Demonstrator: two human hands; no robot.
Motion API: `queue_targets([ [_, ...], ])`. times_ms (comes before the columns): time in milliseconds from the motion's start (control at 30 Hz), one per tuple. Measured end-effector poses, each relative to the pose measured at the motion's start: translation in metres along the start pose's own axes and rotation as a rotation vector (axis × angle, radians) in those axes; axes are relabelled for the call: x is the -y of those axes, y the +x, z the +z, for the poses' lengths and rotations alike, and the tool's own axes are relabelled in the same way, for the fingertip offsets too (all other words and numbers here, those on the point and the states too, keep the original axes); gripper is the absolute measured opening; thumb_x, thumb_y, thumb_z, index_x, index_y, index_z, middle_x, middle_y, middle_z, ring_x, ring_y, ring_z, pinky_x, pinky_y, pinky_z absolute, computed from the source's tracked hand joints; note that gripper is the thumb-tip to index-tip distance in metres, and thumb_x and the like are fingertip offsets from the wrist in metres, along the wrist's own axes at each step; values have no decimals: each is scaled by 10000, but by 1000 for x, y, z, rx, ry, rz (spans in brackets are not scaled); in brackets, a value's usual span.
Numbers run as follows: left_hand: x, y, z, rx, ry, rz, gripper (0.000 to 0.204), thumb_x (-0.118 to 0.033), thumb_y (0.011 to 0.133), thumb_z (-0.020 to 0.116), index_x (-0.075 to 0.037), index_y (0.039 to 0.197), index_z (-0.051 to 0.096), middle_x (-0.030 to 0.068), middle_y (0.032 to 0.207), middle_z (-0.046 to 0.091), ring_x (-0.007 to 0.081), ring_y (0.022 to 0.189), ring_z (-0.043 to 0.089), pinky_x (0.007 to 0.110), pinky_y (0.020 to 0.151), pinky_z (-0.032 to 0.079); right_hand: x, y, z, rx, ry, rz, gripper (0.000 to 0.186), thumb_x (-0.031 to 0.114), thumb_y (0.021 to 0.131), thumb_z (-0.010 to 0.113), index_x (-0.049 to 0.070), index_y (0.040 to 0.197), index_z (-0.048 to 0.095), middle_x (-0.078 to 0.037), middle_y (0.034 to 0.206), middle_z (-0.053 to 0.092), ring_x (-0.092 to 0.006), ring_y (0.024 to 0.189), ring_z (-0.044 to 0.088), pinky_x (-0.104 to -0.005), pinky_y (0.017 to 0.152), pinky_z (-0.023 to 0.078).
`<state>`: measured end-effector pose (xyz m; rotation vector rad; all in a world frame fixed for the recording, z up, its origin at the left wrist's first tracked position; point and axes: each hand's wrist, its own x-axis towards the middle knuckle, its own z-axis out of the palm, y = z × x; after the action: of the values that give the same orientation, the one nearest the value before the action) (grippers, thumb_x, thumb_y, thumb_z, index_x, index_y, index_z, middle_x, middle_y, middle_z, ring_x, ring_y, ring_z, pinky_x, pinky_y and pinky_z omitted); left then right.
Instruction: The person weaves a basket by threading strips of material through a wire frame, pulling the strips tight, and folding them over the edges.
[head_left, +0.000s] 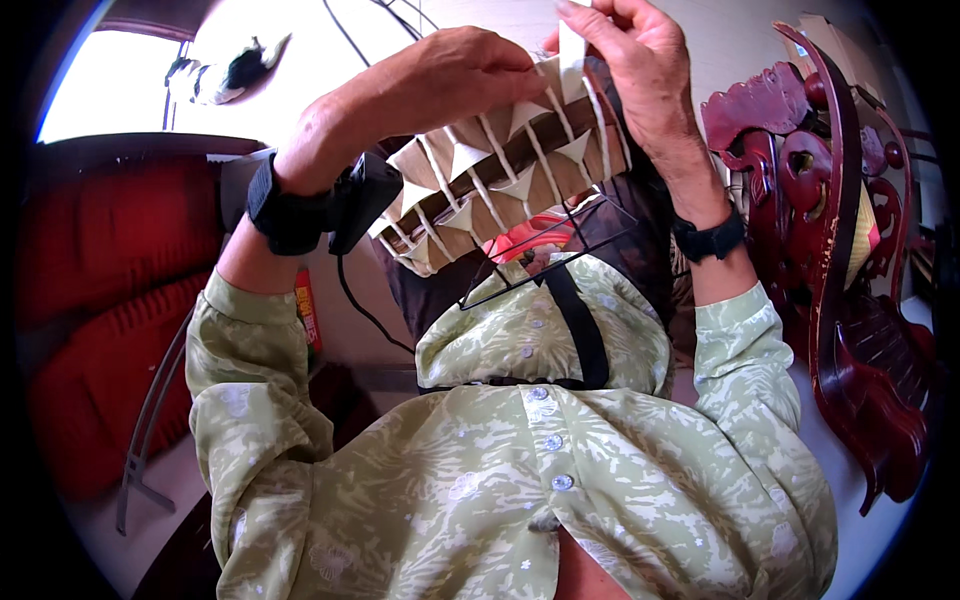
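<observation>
In front of me is a woven basket (487, 165) of brown and cream flat strips, crossed by white cords and set with pale triangular folds. It is tilted, and a black wire frame (560, 262) shows below it. My left hand (455, 75) lies across its upper edge with bent fingers gripping there; the fingertips are partly hidden. At the upper right corner, my right hand (635, 45) pinches a flat cream strip (572, 50) between thumb and fingers. The strip stands up from the basket's edge.
A black device (365, 203) is strapped at my left wrist, its cable hanging down. Red cushions (120, 230) are at the left. A carved dark-red wooden chair (830, 200) stands at the right. On the pale floor lies a black-and-white object (240, 72).
</observation>
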<state>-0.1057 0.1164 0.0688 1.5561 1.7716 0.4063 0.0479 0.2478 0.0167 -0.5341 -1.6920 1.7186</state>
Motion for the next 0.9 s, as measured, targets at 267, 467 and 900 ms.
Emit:
queue_targets([
  [267, 9, 3, 8, -85, -159, -71, 325, -290, 977, 644, 9, 1087, 709, 12, 864, 701, 91, 739, 621, 270, 686, 513, 18, -57, -24, -277, -245, -127, 160, 144, 984, 657, -13, 964, 674, -16, 826, 693, -65, 773, 639, -214, 674, 488],
  [467, 21, 1, -9, -149, -381, -148, 334, -301, 969, 676, -17, 1142, 710, -10, 837, 681, 56, 721, 630, 226, 648, 537, 38, -172, -20, -179, -234, 242, 147, 135, 1025, 594, -2, 1004, 643, -63, 878, 674, -71, 701, 602, -228, 671, 487],
  [900, 12, -6, -12, -645, -766, 0, 324, -338, 976, 672, -38, 1096, 697, -12, 900, 685, 71, 778, 617, 225, 697, 499, 29, -105, 32, -357, 74, 197, 188, 131, 1007, 625, -31, 1098, 594, -67, 838, 679, -120, 791, 678, -236, 707, 528],
])
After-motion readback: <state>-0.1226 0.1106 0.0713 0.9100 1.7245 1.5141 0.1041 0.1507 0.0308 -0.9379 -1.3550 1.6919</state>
